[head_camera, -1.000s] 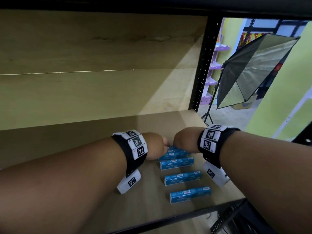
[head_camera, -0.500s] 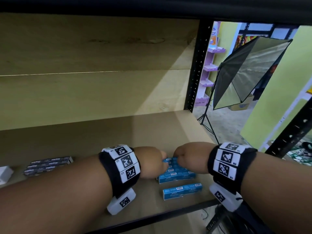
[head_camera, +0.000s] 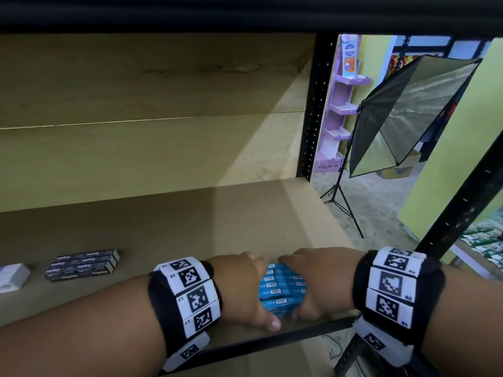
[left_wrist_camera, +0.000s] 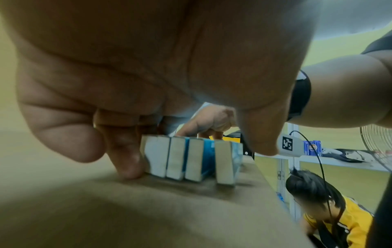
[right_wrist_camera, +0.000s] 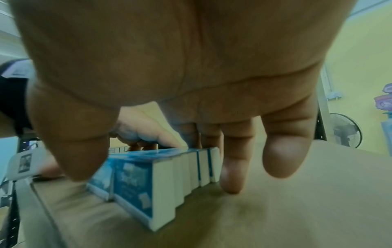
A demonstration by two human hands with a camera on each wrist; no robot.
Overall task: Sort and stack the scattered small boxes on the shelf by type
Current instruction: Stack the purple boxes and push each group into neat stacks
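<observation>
Blue boxes stand pressed side by side in a row near the front right edge of the shelf, each on a long narrow side, long axes running left to right, barcoded faces up. Left hand is clamped on the row's left end, fingers behind the rearmost box and thumb toward the front; right hand is clamped on the right end in the same way, fingers behind, thumb in front. From the head view the hands hide both ends, so the count is unclear; the frontmost box sits slightly offset from the rest. Print on the blue faces is too blurred to read. Well to the left lie dark boxes marked "Staples", long axes also left to right, and a white box is cut off by the frame edge
</observation>
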